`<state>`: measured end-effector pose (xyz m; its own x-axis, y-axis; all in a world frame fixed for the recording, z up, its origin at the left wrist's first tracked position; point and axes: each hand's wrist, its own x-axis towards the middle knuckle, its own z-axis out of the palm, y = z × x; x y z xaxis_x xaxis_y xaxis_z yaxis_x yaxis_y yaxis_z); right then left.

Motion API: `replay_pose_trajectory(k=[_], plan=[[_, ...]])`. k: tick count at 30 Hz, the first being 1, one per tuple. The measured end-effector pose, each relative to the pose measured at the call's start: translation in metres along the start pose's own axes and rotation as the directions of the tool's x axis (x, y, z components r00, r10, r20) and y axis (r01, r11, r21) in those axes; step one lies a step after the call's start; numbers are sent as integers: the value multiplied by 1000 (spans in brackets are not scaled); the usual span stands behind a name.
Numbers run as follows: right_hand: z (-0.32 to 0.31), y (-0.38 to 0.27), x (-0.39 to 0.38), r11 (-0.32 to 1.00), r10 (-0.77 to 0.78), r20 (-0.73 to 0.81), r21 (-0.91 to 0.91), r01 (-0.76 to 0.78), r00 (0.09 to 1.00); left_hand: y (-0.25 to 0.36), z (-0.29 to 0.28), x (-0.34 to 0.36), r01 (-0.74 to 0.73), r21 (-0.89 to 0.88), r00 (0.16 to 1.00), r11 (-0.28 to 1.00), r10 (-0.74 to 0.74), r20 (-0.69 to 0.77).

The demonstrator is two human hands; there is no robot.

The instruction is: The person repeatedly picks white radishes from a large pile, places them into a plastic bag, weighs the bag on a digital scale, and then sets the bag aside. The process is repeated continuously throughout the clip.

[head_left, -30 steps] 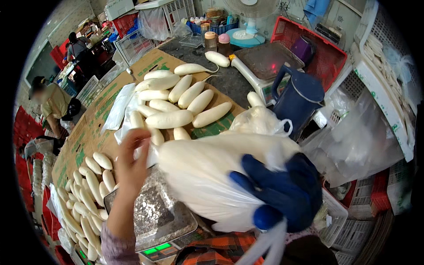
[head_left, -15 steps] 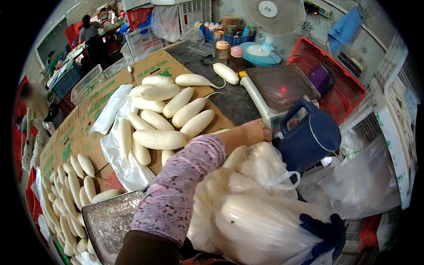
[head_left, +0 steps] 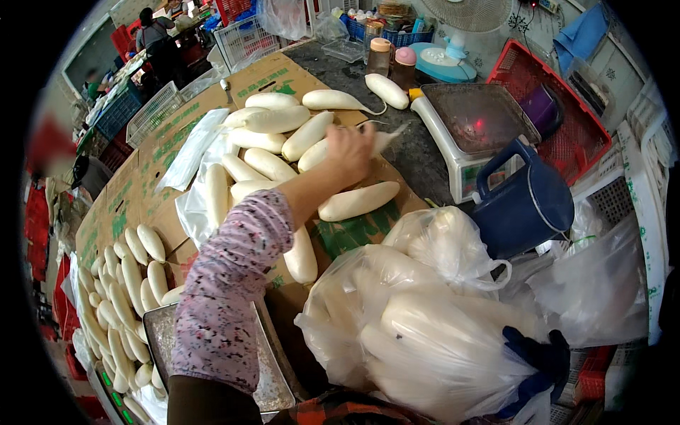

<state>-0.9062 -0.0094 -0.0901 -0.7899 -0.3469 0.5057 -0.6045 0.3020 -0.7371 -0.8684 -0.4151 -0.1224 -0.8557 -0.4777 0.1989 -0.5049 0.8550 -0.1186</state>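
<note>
My left hand [head_left: 349, 154], bare below a floral sleeve, is closed over a white radish [head_left: 386, 139] at the right side of a pile; the root tip sticks out past the fingers. A pile of white radishes [head_left: 273, 119] lies around it on flattened cardboard [head_left: 145, 177]. One radish [head_left: 359, 201] lies just nearer than the hand. At the lower right, my right hand [head_left: 540, 361], in a dark navy glove, grips the side of a clear plastic bag [head_left: 439, 333] full of radishes. A smaller knotted bag [head_left: 443, 237] rests against it.
Behind the bags stand a blue jug [head_left: 524, 198] and a scale [head_left: 478, 120] with a metal pan. A red crate [head_left: 598, 138], two bottles [head_left: 404, 67] and a fan [head_left: 467, 10] are beyond. More radishes [head_left: 117, 304] and a metal tray [head_left: 273, 368] lie at left. People work far left.
My left hand has moved from beside the blue jug leftward and away to the pile, and has closed on a radish. My gloved right hand stays at the bag. The view has shifted slightly.
</note>
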Motion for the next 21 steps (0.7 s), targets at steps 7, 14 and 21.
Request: replay_pose_trajectory(k=[7,14,21], plan=[[-11,2,25,799,186,-62,591,-115,981,-3,26,-74,-199,19,980,980,198,37],[64,-104,106,953,-124,-148,258,159,981,-33,43,-54,101,105,988,989,-87,-128],[154,-76,155,961,-269,-222,-118,248,937,-89,9,-108,-12,22,979,1000,16,-203]])
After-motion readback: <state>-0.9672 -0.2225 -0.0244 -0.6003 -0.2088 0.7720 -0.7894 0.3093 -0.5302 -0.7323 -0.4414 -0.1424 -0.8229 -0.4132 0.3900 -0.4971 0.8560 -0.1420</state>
